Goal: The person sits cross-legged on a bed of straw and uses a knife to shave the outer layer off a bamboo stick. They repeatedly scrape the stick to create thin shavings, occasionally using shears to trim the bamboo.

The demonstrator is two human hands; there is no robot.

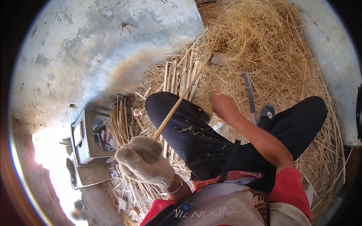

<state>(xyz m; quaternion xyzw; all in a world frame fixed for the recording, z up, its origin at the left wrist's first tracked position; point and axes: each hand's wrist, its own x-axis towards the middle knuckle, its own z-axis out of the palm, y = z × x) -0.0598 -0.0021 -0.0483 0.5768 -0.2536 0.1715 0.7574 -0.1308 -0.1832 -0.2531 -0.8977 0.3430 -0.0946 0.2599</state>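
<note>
A grey-white knitted glove covers my left hand [145, 160], and its fingers are wrapped round the lower end of a long bamboo stick [177, 104]. The stick slants up across my left thigh toward the straw, with its far end over the shavings. My right hand [222, 105] is bare and closed, held above the gap between my legs, apart from the stick. A speck of green shows at its fingertips; what it grips is too small to make out. Beyond that hand lies a long blade [249, 90], its lower end close to my shoe [266, 114].
Straw-like shavings [264, 37] heap up at the far side and spread under me. Split bamboo strips [175, 77] lie past my left knee, with a bundle of thin sticks [122, 120] farther left. A worn wooden box [88, 139] stands by the pale wall [86, 56].
</note>
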